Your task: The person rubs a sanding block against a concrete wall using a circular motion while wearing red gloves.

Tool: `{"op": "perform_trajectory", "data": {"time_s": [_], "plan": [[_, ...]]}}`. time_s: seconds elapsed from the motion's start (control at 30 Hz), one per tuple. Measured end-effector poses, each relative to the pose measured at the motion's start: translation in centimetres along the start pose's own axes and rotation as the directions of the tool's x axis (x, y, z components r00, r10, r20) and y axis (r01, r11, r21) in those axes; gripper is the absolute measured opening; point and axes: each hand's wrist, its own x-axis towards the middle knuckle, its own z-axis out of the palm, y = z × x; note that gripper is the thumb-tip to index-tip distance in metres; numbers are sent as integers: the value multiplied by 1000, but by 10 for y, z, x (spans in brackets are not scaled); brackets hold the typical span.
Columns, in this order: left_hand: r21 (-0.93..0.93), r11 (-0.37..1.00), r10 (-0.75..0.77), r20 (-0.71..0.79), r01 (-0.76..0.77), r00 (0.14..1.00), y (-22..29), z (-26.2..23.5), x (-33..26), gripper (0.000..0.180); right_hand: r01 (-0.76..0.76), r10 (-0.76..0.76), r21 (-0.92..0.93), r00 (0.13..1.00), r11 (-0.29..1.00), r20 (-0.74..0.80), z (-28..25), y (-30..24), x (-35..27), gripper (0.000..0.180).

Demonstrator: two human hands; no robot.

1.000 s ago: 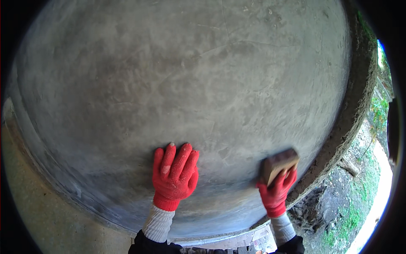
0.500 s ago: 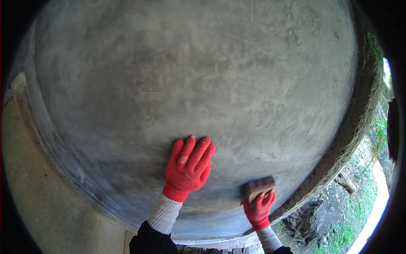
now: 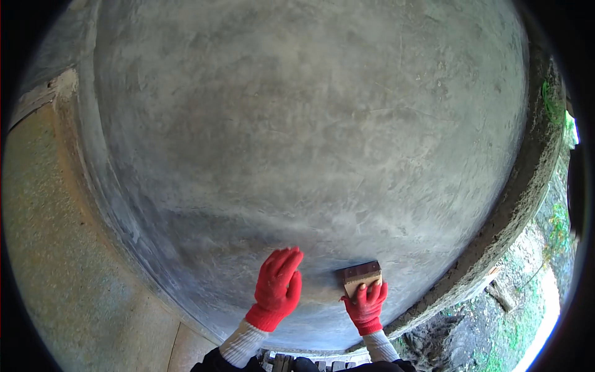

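A wide grey cement surface (image 3: pixel 297 155) with mottled smears fills the middle of the view. My right hand (image 3: pixel 367 307), in a red glove, grips a small rectangular block (image 3: pixel 361 273) with a tan face and a dark brown side. That block rests against the lower right part of the cement. To its left is my left hand (image 3: pixel 276 291), also red-gloved, its fingers stretched out and holding nothing. Whether its fingertips touch the cement I cannot tell.
A rough raised rim (image 3: pixel 496 239) borders the cement on the right, with rocky, mossy ground (image 3: pixel 508 322) beyond. On the left lies a tan speckled surface (image 3: pixel 80 248) past a curved edge. Dark slats (image 3: pixel 282 361) show at the bottom.
My left hand has come down toward me and turned partly on its side, fingers closer together. The right hand has moved the block slightly left. The whole view has shifted a little.
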Motion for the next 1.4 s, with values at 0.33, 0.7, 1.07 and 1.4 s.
{"op": "perform_trajectory", "data": {"time_s": [0.33, 0.7, 1.07, 1.4], "plan": [[287, 958, -31, 192, -26, 981, 16, -116, 5, 36, -245, 261, 95, 937, 965, -231, -45, -15, 180, 91], [542, 840, -103, 162, -1, 981, 24, -224, 21, 34, -125, 115, 146, 990, 981, 78, -12, -31, 40, 87], [446, 805, 21, 638, -392, 770, 24, -152, 37, 32, -170, 172, 145, 985, 975, 2, -9, -49, 82, 88], [339, 925, -79, 612, -171, 787, 21, -43, -6, 53, -71, 94, 194, 990, 978, -109, -37, -54, 165, 93]]}}
